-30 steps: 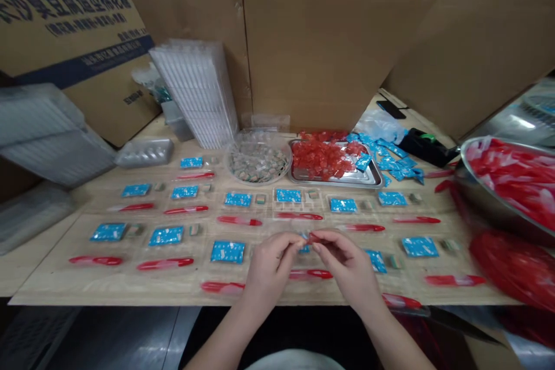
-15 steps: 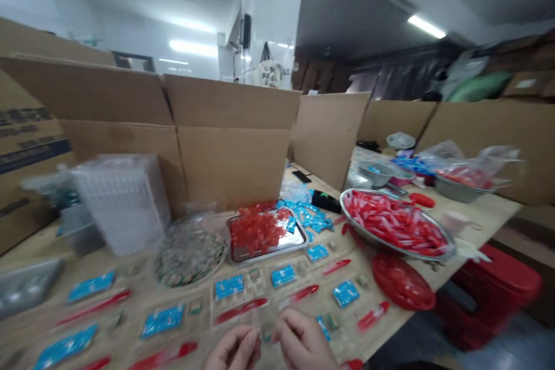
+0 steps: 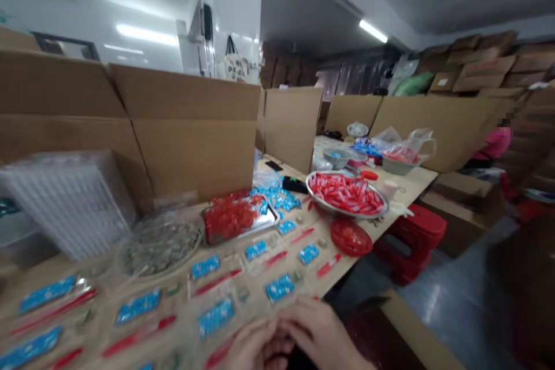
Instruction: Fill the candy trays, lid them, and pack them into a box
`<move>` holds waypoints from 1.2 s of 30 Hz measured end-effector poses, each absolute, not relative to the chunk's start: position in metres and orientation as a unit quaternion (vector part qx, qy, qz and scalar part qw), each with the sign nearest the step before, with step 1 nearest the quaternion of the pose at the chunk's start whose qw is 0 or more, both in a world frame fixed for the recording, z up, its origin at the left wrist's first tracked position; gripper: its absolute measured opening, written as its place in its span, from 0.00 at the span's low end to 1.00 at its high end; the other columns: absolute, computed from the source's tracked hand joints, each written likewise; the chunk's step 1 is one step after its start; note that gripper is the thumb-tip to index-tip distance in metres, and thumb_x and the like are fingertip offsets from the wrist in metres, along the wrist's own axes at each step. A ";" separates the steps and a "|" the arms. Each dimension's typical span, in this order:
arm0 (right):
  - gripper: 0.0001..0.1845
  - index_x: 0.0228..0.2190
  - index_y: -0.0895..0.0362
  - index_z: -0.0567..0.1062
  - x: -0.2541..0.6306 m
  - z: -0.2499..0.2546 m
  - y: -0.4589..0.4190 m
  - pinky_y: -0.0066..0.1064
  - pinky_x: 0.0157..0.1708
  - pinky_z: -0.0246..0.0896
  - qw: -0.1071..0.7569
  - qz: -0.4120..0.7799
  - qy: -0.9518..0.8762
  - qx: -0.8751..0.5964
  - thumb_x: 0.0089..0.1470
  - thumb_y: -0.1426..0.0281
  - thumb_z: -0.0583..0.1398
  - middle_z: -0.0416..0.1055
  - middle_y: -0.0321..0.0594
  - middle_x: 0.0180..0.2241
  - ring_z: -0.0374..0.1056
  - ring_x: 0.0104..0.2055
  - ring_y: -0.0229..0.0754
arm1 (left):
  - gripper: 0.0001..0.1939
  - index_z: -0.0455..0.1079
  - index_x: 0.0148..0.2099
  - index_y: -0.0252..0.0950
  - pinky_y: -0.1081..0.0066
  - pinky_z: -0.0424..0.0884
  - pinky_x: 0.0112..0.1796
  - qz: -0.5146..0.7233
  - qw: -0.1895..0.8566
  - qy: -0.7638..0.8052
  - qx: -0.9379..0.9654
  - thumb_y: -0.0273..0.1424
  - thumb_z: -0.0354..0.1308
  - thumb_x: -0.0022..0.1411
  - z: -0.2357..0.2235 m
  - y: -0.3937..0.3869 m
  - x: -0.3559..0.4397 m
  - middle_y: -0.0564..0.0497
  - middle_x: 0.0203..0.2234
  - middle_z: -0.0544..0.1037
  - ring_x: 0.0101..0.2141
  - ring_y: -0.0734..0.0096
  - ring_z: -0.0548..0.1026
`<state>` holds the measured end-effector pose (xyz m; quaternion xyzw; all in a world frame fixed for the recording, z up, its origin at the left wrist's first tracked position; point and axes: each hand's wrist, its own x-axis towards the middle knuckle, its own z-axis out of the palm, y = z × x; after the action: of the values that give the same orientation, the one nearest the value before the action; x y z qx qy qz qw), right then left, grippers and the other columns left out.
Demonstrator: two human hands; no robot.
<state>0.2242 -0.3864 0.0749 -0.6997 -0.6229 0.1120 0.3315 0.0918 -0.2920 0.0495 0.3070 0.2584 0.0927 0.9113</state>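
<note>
Through the head camera, my left hand and right hand sit curled together at the bottom edge of the view. I cannot tell whether they are grasping anything, as the palms are hidden. Nearest them on the table, a blue sachet lies just beside the left hand, with a red piece below it. Farther off are a steel basin heaped with red pieces and a steel tray. Print on the sachets and the tote bag is too blurred to read.
</note>
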 end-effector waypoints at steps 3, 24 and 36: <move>0.12 0.30 0.54 0.75 0.250 0.081 -0.423 0.26 0.34 0.61 0.340 0.097 -0.545 -0.760 0.57 0.66 0.52 0.74 0.37 0.30 0.68 0.32 0.38 | 0.19 0.73 0.45 0.35 0.70 0.68 0.36 0.068 0.894 0.252 0.364 0.36 0.65 0.50 0.071 -0.309 0.085 0.44 0.41 0.76 0.35 0.67 0.75; 0.15 0.35 0.55 0.75 0.287 0.054 -0.439 0.31 0.29 0.62 0.419 0.102 -0.339 -0.836 0.57 0.60 0.53 0.73 0.39 0.26 0.68 0.29 0.41 | 0.12 0.73 0.42 0.37 0.67 0.67 0.43 0.106 0.753 0.279 0.586 0.37 0.58 0.58 0.052 -0.314 0.084 0.48 0.37 0.77 0.40 0.66 0.73; 0.12 0.43 0.51 0.73 0.187 0.054 -0.339 0.34 0.42 0.62 0.479 0.313 -0.571 -0.588 0.58 0.67 0.54 0.67 0.41 0.39 0.64 0.43 0.41 | 0.12 0.70 0.38 0.34 0.74 0.69 0.35 0.258 0.848 0.381 0.264 0.34 0.64 0.53 0.056 -0.293 0.048 0.51 0.30 0.76 0.30 0.76 0.73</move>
<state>0.1870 -0.3389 0.0538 -0.5885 -0.5714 0.3131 0.4787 0.0478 -0.2930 0.0562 0.2643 0.3809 0.2579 0.8477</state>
